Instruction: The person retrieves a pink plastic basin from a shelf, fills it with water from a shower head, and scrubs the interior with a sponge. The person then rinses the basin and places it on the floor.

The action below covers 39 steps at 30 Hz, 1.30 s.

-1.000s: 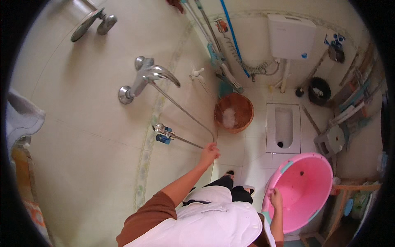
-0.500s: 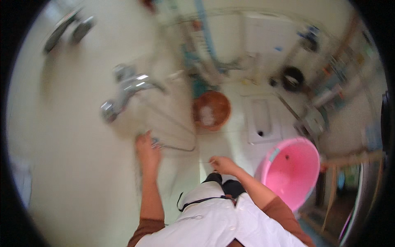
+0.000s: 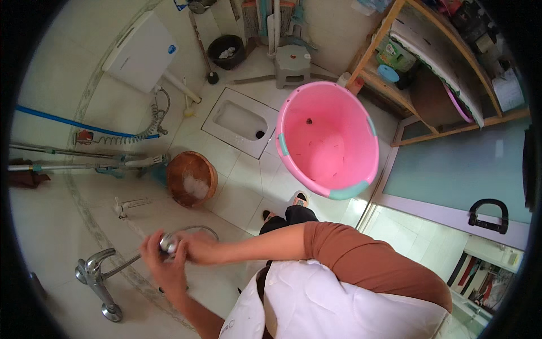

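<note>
Shower head [image 3: 168, 243] clasped in left hand [image 3: 165, 265], fingers curled | right hand [image 3: 199, 248] set against it, closure cannot be told | pink tub [image 3: 353, 144] placed by squat toilet [image 3: 240, 120] edge

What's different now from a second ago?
The right hand has left the rim of the pink tub and swung left to the chrome shower head. The left hand, earlier by the hose, is on it too. The shower head, earlier hanging at the wall, is now held between both hands. The view has turned right. The tub and brown bucket stay put.
</note>
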{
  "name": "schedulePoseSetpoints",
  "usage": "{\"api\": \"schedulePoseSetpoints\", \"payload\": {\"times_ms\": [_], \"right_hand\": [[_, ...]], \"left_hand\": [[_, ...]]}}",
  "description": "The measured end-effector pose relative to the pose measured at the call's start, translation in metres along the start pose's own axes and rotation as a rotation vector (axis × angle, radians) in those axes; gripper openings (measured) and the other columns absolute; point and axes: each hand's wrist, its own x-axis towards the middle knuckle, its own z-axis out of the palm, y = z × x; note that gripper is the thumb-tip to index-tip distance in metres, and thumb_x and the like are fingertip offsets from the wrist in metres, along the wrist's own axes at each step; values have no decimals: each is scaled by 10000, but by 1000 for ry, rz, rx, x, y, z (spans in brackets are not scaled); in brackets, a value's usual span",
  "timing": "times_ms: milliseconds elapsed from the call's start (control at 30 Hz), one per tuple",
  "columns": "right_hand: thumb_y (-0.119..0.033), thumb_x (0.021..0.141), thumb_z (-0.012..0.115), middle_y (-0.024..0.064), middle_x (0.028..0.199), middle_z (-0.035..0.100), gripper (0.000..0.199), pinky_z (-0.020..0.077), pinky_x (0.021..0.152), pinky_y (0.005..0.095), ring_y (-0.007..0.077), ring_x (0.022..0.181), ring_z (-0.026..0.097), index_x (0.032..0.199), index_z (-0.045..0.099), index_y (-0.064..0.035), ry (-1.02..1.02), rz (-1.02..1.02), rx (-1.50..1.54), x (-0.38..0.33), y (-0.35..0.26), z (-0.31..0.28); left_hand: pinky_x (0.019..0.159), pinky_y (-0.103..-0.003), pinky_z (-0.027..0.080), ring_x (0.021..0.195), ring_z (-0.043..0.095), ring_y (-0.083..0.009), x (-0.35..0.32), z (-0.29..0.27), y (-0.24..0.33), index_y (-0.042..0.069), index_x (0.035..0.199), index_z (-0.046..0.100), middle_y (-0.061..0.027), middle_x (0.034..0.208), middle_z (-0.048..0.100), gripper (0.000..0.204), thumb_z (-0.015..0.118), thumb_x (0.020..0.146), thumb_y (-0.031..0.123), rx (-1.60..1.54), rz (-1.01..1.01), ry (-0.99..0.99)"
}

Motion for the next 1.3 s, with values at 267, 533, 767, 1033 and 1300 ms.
{"api": "schedulePoseSetpoints", "payload": {"times_ms": [267, 533, 767, 1033, 1300], "right_hand": [[-292, 797, 584, 51, 717, 573, 213, 419, 522, 281, 135, 603, 516, 881, 636, -103, 342, 770, -91, -92, 123, -205], [-197, 808, 598, 37, 588, 524, 145, 229, 270, 225, 87, 324, 385, 751, 504, -102, 1130, 636, 268, -225, 176, -320], [-147, 808, 537, 34, 508, 473, 121, 222, 261, 236, 102, 299, 349, 726, 497, -68, 1164, 660, 261, -255, 189, -350], [-187, 787, 568, 54, 666, 581, 134, 254, 301, 210, 83, 405, 434, 857, 510, -90, 1188, 787, 111, -259, 183, -357], [-163, 767, 574, 59, 573, 569, 122, 245, 291, 237, 95, 323, 371, 745, 542, -47, 1121, 764, 195, -243, 183, -343]], "left_hand": [[810, -313, 469, 1000, 494, -171, 6, -10, -73, 115, 1355, 264, -80, 1190, 431, 568, 553, 866, 115, -786, -682, 666], [969, -341, 373, 1160, 408, -197, 37, -33, -116, 69, 1396, 184, -95, 1307, 372, 615, 495, 866, 51, -958, -402, 845], [927, -344, 411, 1041, 478, -174, 76, -23, -112, 44, 1170, 374, -80, 1095, 465, 310, 496, 885, 36, -1148, -345, 932], [912, -382, 443, 952, 537, -200, 65, -27, -152, 54, 1163, 379, -95, 1006, 515, 264, 479, 922, 95, -1105, -386, 746], [966, -393, 446, 1141, 463, -289, 115, -28, -172, -32, 1176, 326, -164, 1248, 430, 269, 408, 938, 65, -1206, -215, 700]]}}
